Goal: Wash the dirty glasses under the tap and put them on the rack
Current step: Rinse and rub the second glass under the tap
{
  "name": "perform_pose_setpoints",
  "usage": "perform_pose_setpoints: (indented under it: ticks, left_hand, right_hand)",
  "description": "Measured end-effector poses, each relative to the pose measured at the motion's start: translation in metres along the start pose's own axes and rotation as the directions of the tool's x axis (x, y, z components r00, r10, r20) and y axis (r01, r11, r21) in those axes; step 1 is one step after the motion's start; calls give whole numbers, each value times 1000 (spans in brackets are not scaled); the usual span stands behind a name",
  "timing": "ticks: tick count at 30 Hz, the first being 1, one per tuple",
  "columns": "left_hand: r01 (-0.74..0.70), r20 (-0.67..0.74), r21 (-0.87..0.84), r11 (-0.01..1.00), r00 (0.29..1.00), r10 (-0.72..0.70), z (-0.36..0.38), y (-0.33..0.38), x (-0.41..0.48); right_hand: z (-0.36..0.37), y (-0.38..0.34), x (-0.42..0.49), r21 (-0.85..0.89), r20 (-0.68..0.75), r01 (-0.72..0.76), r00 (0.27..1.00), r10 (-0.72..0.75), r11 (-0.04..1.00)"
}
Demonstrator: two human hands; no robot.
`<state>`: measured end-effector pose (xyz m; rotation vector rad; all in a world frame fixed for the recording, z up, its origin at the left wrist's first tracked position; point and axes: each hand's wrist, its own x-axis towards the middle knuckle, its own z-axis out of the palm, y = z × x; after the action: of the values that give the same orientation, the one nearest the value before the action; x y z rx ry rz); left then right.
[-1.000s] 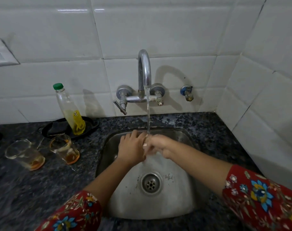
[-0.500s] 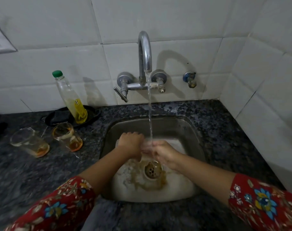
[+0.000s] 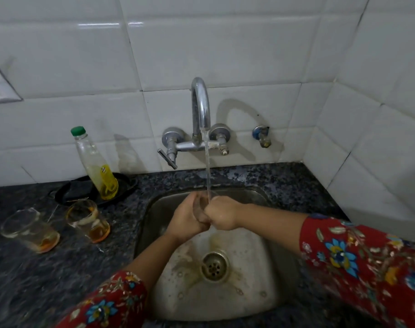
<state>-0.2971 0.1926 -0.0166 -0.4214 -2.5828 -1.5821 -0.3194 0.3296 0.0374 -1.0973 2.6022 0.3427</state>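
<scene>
Red sleeves [image 3: 367, 268]: blue-and-yellow floral print. Stone surface [image 3: 47, 268]: black, grey-speckled. Clear plastic bottle [image 3: 95, 162]: green cap [image 3: 78, 131], yellow liquid. Clear glasses [image 3: 88, 221]: orange residue.

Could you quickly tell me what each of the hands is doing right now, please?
Left hand: closed around the glass under the tap.
Right hand: closed on the same glass.

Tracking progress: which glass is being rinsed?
The glass gripped by left hand and right hand under the tap stream; the leftmost glass and middle glass sit on the counter, holding orange dregs.
</scene>
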Motion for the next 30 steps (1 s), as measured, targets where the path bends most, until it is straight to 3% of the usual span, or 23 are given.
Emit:
perform_pose_setpoints:
  ticks: [4, 6, 9, 10, 12, 13, 14, 15, 16, 17, 18, 20, 22, 24, 27, 28, 30]
  left_hand:
    - [67, 234, 142, 988, 967, -99, -16, -10, 5]
    - [64, 180, 200, 978, 979, -100, -11, -3, 5]
    - [116, -69, 225, 967, 992, -102, 1, 13, 1]
    - [120, -89, 207, 971, 991, -103, 1, 13, 1]
    - [88, 52, 184, 979, 994, -99, -7, 10, 3]
    - [53, 161, 192, 980, 983, -85, -14, 9, 5]
    - [26, 245, 206, 978, 966, -77, -18, 8, 7]
    - [12, 289, 208, 978, 955, -73, -20, 9, 9]
    - [20, 295, 190, 982, 952, -77, -18, 10, 9]
    - [44, 265, 175, 984, 960, -90, -14, 10, 8]
    - [70, 209, 176, 982, 972, -107, -9, 10, 7]
    - [105, 96, 221, 970, 987, -128, -1, 8, 2]
    - [115, 29, 198, 973, 992, -123, 2, 4, -1]
    - [88, 81, 106, 990, 992, -97, -3, 1, -2]
    - [70, 271, 39, 997, 959, -78, -12, 4, 4]
    - [77, 279, 44, 996, 957, -86, -10, 5, 5]
    - [84, 158, 106, 991, 982, -100, 0, 5, 5]
  right_hand:
    - [3, 17, -8, -121, -52, 93, 994, -100, 988]
    - [7, 14, -6, -168, -23, 84, 996, -89, 982]
    - [5, 1, -3, 171, -75, 48, 997, -35, 984]
    - [3, 4, -4, 207, -93, 90, 993, -72, 974]
    - [3, 11, -6, 171, -78, 145, 988, -133, 974]
    - [1, 16, -12, 82, -72, 145, 988, -140, 986]
    - [2, 21, -12, -116, -99, 190, 974, -202, 975]
    - [6, 28, -10, -301, -98, 223, 960, -262, 927]
    - [6, 29, -10, -360, -92, 228, 956, -278, 904]
    - [3, 24, -10, -306, -45, 193, 975, -217, 932]
    - [1, 17, -10, -165, -43, 132, 989, -141, 977]
    - [-2, 1, -5, 173, 118, -25, 993, 4, 985]
    - [-1, 2, -3, 307, 112, -4, 993, -32, 952]
    - [0, 9, -11, 211, 66, 67, 994, -83, 975]
    - [8, 31, -14, -189, -107, 245, 957, -268, 951]
    - [9, 31, -14, -247, -75, 239, 961, -264, 939]
    - [3, 16, -14, -178, 7, 129, 991, -130, 976]
